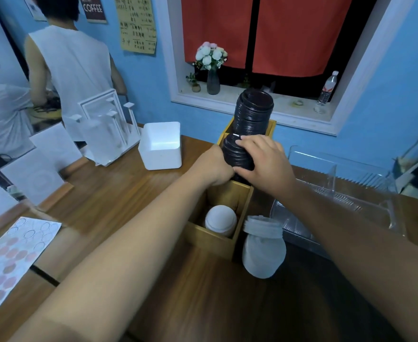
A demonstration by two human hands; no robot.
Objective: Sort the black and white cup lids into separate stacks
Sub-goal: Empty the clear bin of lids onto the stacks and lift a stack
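We grip the nearer black lid stack with both hands, left hand and right hand curled round its sides, at the wooden organiser's middle compartment. The taller black stack just behind looks tilted, and a nudge may topple it onto the worktop.

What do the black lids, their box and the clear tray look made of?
Black lids: probably thin plastic, glossy sheen on the rims. Box: light wood or bamboo, matte, flat jointed panels. Clear tray: transparent plastic, perhaps acrylic; the counter shows through.
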